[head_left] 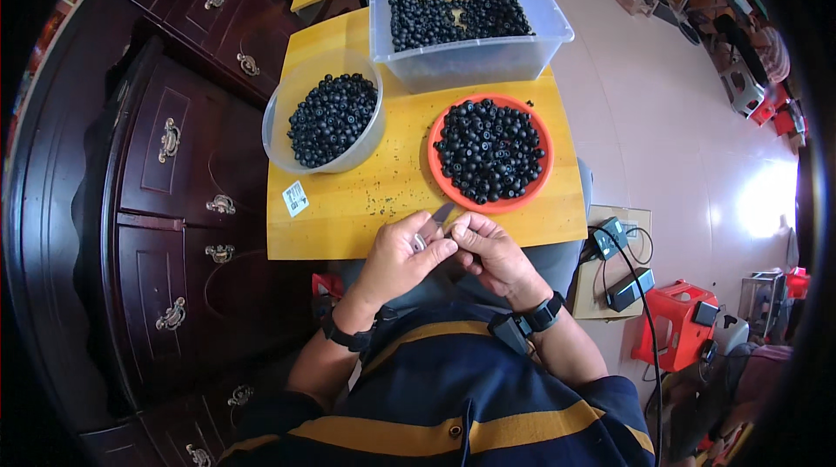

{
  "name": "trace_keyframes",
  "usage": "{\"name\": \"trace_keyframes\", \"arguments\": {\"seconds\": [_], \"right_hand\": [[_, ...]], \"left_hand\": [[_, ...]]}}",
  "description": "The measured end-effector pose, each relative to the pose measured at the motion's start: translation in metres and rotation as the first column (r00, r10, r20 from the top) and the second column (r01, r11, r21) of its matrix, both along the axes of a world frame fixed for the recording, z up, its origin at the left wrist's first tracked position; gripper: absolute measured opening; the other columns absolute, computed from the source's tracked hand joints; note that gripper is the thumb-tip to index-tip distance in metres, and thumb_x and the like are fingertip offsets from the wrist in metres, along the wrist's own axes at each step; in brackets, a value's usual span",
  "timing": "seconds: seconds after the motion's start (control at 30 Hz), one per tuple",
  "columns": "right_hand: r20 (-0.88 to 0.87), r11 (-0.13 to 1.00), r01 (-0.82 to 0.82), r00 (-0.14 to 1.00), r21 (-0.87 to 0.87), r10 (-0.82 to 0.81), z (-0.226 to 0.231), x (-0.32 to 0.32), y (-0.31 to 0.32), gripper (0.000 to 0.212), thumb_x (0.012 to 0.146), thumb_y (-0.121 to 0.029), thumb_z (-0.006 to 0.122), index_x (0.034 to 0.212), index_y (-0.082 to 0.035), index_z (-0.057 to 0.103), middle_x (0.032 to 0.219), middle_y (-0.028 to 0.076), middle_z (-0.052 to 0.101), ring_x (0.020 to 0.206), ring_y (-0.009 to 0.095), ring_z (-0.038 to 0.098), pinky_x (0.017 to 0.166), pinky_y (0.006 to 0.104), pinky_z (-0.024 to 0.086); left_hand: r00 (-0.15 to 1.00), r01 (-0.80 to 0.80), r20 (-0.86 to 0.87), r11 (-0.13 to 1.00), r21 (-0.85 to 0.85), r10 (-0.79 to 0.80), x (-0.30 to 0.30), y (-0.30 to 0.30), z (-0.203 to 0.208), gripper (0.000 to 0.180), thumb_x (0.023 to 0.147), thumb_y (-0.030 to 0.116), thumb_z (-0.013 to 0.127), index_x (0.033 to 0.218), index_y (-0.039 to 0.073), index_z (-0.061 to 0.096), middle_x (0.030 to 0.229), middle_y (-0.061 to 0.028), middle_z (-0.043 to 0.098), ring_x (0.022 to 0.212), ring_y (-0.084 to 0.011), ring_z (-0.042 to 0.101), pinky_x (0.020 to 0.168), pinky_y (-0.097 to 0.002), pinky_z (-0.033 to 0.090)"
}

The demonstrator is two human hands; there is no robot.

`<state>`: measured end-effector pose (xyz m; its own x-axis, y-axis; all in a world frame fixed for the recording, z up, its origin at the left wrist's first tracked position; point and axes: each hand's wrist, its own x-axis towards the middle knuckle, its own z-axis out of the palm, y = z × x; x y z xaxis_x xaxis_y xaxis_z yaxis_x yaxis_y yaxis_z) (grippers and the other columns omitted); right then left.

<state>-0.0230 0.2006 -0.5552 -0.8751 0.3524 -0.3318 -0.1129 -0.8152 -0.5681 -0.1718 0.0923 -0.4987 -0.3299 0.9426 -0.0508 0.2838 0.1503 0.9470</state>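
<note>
My left hand (402, 253) is closed around a small knife (443, 213), whose short grey blade points up past my fingers. Against it, my right hand (496, 253) pinches something small and dark between thumb and forefinger; it looks like one of the black pieces but is mostly hidden. Both hands meet at the near edge of a yellow wooden table (401, 145). Just beyond them stands an orange-red round plate (549, 158) heaped with small round black pieces (490, 149), some showing ring-shaped ends. Tiny dark crumbs lie on the wood left of the plate.
A clear round tub (272, 131) and a clear rectangular bin (470, 71) hold more black pieces. A white label (295, 199) lies near the left table edge. Dark wooden cabinets (196, 145) rise at left; a red stool (675, 323) and cabled black boxes (629, 289) are at right.
</note>
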Motion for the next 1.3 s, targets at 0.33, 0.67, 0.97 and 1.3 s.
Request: {"name": "trace_keyframes", "arguments": {"seconds": [0.33,0.67,0.97,1.3], "right_hand": [[-0.139,0.924,-0.025,0.990,-0.382,-0.031,0.004,0.004,0.001,0.013,0.101,-0.022,0.062,0.099,-0.009,0.060,0.087,0.001,0.062,0.060,0.005,0.049,0.048,0.0162,0.037],[-0.094,0.899,0.026,0.993,-0.437,-0.075,0.002,0.006,-0.003,0.008,0.100,-0.014,0.061,0.106,-0.011,0.058,0.093,0.006,0.066,0.060,0.005,0.052,0.047,0.0154,0.040],[-0.148,0.931,-0.020,0.988,-0.363,-0.036,-0.001,0.003,-0.002,0.007,0.100,-0.012,0.059,0.107,-0.011,0.058,0.102,0.010,0.068,0.059,0.002,0.049,0.047,0.0140,0.039],[-0.093,0.888,0.042,0.991,-0.458,-0.094,0.004,0.003,-0.004,0.010,0.101,-0.014,0.057,0.111,-0.013,0.055,0.092,0.002,0.062,0.059,0.003,0.048,0.049,0.0155,0.041]], "left_hand": [[0.999,0.041,-0.002,0.999,-0.010,-0.041,-0.007,-0.002,-0.006,0.016,0.092,0.015,0.074,0.089,0.002,0.066,0.077,0.0008,0.068,0.066,-0.0025,0.054,0.059,-0.0213,0.043],[0.886,0.072,-0.464,0.993,0.098,-0.019,0.003,0.009,0.000,0.036,0.086,0.036,0.079,0.080,0.005,0.061,0.068,-0.0096,0.065,0.054,-0.0241,0.062,0.052,-0.0337,0.047],[0.789,0.080,-0.614,0.986,0.145,0.026,0.003,0.010,-0.011,0.041,0.088,0.043,0.074,0.078,0.006,0.058,0.068,-0.0121,0.063,0.058,-0.0315,0.064,0.051,-0.0390,0.048],[0.810,0.063,-0.581,0.973,0.222,0.080,0.001,0.015,-0.009,0.039,0.086,0.041,0.078,0.081,0.007,0.059,0.069,-0.0083,0.065,0.060,-0.0288,0.066,0.052,-0.0379,0.049]]}}
